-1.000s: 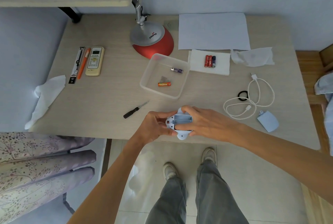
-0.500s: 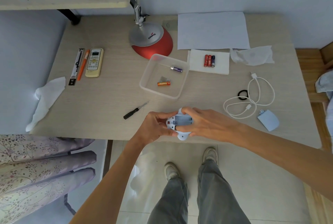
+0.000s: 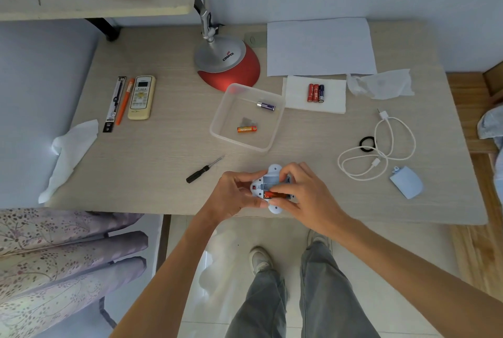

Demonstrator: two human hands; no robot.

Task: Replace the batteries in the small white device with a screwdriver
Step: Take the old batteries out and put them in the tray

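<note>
Head view: small white plastic device (image 3: 268, 182) held over pale wooden desk's (image 3: 163, 161) near edge. Left hand (image 3: 234, 195) grips its end, right hand (image 3: 307, 196) pinches red battery (image 3: 272, 195) into near slot. Bay was empty 0.5 s ago, so refit's begun; far slot bare. Clear plastic tray (image 3: 217, 131): purple battery (image 3: 266, 106) + orange battery (image 3: 247, 129), prob. spent.

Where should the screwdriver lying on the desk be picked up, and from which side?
By its black handle, the thicker end, lying nearer the desk's front edge. Come from above with fingers across it: the screwdriver lies flat, bare desk on both sides, thin shaft pointing away toward the clear container. The left hand, holding the white device, is nearest.
</note>
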